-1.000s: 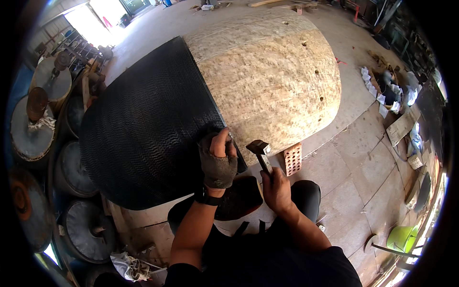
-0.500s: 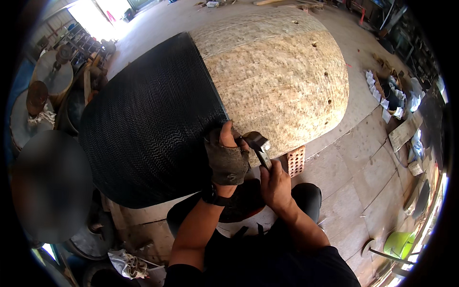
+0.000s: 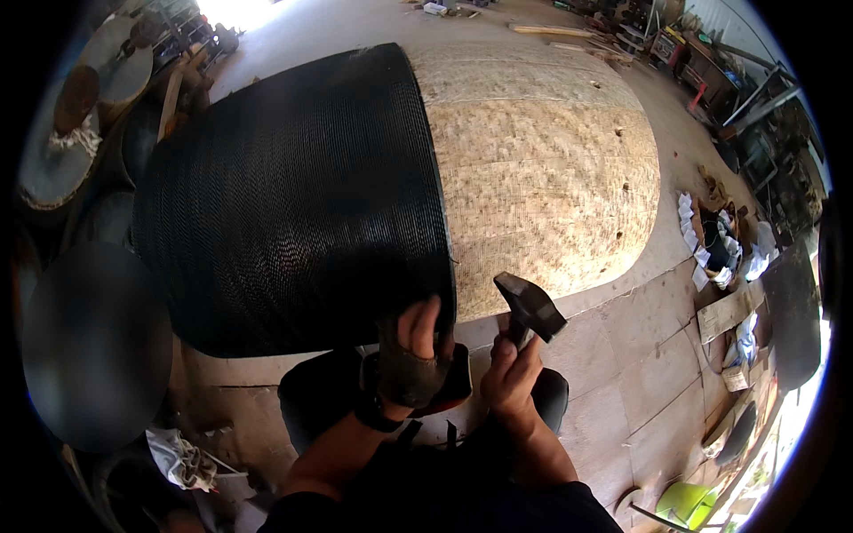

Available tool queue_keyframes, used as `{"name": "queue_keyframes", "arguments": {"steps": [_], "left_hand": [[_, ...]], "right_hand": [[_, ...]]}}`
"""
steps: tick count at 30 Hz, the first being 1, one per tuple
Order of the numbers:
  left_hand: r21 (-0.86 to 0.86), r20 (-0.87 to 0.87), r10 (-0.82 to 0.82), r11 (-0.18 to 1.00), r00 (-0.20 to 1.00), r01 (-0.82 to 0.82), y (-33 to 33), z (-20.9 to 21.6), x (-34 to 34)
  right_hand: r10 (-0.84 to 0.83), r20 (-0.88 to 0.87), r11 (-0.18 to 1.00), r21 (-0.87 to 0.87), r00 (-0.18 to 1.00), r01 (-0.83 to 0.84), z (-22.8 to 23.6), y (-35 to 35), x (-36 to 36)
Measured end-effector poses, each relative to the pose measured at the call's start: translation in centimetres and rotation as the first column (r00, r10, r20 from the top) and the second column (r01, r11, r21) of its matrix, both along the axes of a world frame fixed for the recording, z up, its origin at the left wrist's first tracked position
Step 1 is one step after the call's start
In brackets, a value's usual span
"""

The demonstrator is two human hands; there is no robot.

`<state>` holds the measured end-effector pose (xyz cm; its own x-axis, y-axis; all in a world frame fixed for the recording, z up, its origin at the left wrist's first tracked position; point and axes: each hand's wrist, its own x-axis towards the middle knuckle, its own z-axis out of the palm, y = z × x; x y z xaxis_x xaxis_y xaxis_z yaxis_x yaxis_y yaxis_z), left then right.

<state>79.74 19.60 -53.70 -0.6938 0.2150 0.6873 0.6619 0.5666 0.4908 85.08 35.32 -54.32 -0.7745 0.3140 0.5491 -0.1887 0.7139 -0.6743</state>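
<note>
A big barrel-shaped drum lies in front of me. Its left part is wrapped in tightly wound black cord [image 3: 293,213]; its right part is a bare, speckled tan wooden surface [image 3: 542,169]. My left hand [image 3: 413,360], in a dark fingerless glove, is at the near lower edge of the black winding. Its fingers are bent together against that edge, and what they pinch is hidden in shadow. My right hand [image 3: 514,373] grips a hammer [image 3: 530,306] close below its dark metal head. The hammer head is raised just off the drum's near right side, apart from the wood.
Round drums and discs [image 3: 111,58] crowd the left side. A blurred dark round shape [image 3: 98,346] covers the lower left. White crumpled cloth [image 3: 180,457] lies below. On the right are boards [image 3: 729,311], plastic scraps and a lime-green bucket [image 3: 686,505]. Planks [image 3: 555,31] lie farther back.
The hammer has come away from my left hand, to the right, and its head has turned. My left hand has moved down to the winding's lower edge. The whole view has shifted.
</note>
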Motion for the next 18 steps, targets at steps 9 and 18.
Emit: {"name": "queue_keyframes", "arguments": {"steps": [9,18], "left_hand": [[0.167,0.31,-0.325,0.944,0.893,0.285,-0.2,-9.5,6.7],[-0.052,0.35,-0.208,0.969,0.913,0.241,2.0,-18.4,8.4]], "right_hand": [[0.077,-0.103,0.965,-0.242,0.992,-0.1,-1.1,-0.3,0.3],[0.073,0.027,0.993,-0.092,0.997,-0.07,-0.3,-0.8,0.4]]}}
